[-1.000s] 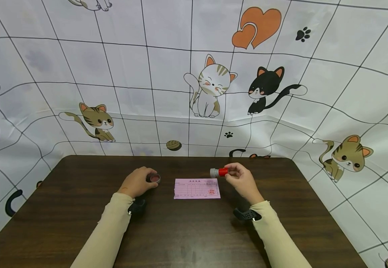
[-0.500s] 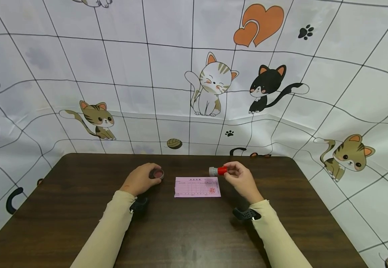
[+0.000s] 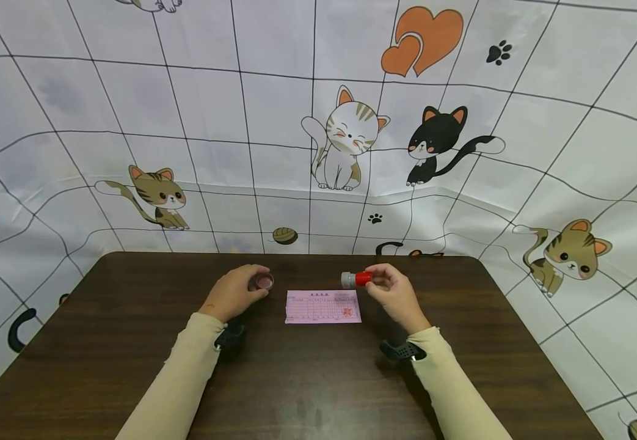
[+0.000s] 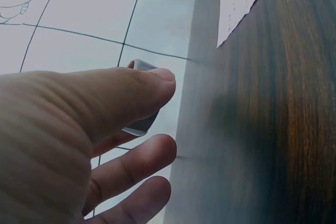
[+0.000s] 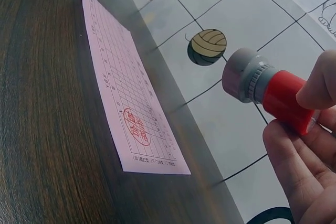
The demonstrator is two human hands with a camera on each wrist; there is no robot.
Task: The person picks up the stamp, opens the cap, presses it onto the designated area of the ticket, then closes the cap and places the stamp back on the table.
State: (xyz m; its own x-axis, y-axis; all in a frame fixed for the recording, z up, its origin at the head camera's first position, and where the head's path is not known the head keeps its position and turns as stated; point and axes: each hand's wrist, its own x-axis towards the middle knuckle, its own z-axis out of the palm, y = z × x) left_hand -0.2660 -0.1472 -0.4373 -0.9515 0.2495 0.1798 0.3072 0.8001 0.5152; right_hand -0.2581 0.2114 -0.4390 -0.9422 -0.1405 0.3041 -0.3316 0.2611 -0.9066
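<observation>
A red hand stamp (image 3: 362,279) with a grey head lies sideways in my right hand (image 3: 396,296), pinched at its red end. In the right wrist view the stamp's grey head (image 5: 244,75) points toward the left hand. My left hand (image 3: 232,293) holds a small round grey cap (image 3: 265,281) between thumb and fingers, its hollow reddish inside facing right in the head view. The thumb hides much of the cap (image 4: 143,123) in the left wrist view. Between the hands lies a pink printed form (image 3: 318,307) with a red stamp mark (image 5: 137,127) near one corner.
Both hands are over the far half of a dark wooden table (image 3: 318,379). Just beyond its back edge hangs a white sheet (image 3: 274,110) with grid lines and cartoon cats. Each wrist wears a black strap (image 3: 403,351).
My left hand has moved right and slightly farther out with the cap, whose hollow side now shows more. The right hand with the stamp has shifted only slightly left.
</observation>
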